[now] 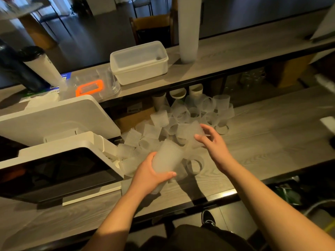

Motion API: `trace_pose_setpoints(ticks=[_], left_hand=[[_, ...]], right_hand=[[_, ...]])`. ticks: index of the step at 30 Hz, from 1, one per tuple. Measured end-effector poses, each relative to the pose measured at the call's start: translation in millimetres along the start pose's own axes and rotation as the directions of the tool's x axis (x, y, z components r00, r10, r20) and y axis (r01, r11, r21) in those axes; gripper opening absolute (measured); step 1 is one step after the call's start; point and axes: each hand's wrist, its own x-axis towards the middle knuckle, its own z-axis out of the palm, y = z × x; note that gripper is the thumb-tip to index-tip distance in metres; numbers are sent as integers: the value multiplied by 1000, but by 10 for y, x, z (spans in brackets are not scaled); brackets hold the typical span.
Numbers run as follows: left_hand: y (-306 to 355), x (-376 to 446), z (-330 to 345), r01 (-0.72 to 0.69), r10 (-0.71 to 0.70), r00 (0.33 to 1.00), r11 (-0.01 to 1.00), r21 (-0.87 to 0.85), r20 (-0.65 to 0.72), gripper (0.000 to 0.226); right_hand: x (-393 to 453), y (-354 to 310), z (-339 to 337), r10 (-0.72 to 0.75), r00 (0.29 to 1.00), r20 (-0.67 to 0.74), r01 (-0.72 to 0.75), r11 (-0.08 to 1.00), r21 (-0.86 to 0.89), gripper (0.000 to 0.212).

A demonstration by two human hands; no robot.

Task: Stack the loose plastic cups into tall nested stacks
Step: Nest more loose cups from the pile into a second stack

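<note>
Frosted ribbed cups [183,115]; grey woodgrain counter [262,127]; orange handle [89,87].

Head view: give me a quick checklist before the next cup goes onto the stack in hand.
1. Left hand grips the held stack: ok.
2. Right hand has a cup at its fingertips: ok, though whether the grip is firm, cannot tell.
3. Cup's open end faces the stack: cannot tell, blurred.
4. Loose cups left on the counter: ok, plenty.
5. Tall stack upright on the shelf: ok.
</note>
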Motion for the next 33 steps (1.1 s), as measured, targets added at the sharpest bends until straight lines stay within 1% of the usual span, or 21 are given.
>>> trace_pose_setpoints(ticks=[2, 6, 8, 12, 18, 23, 28, 31, 33], left_hand=[[17, 5, 3, -17, 17, 1000, 999, 35, 11, 90], [53, 1, -8, -55, 53, 998, 996, 73, 21, 87], [58, 0, -18, -64, 63, 998, 995, 82, 25, 87], [38, 0, -34, -63, 62, 998, 995, 71, 19, 88], [41, 1, -41, -64, 62, 998, 995, 83, 19, 88], [51, 17, -44, -50, 48, 999, 995, 83, 18, 90], [82, 45, -49, -58, 55, 998, 995, 86, 28, 88], [109, 71, -39, -66, 63, 997, 994, 89, 37, 88], [131, 84, -19, -68, 65, 997, 995, 73, 42, 87]], right_hand=[[-38, -83, 38, -31, 998, 48, 32, 999, -19, 74], [-89, -144, 98, -66, 989, 132, 80, 991, -105, 55], [-98, -152, 109, -71, 985, 157, 95, 984, -153, 55], [-107, -181, 141, -85, 979, 184, 121, 974, -193, 58], [-116, -161, 174, -102, 977, 189, 135, 975, -174, 57], [-134, -139, 199, -101, 971, 216, 134, 981, -140, 67], [-82, -125, 161, -147, 964, 223, 179, 975, -133, 58], [-60, -134, 175, -141, 940, 312, 205, 962, -183, 55], [-60, -120, 217, -89, 913, 397, 168, 971, -170, 58]])
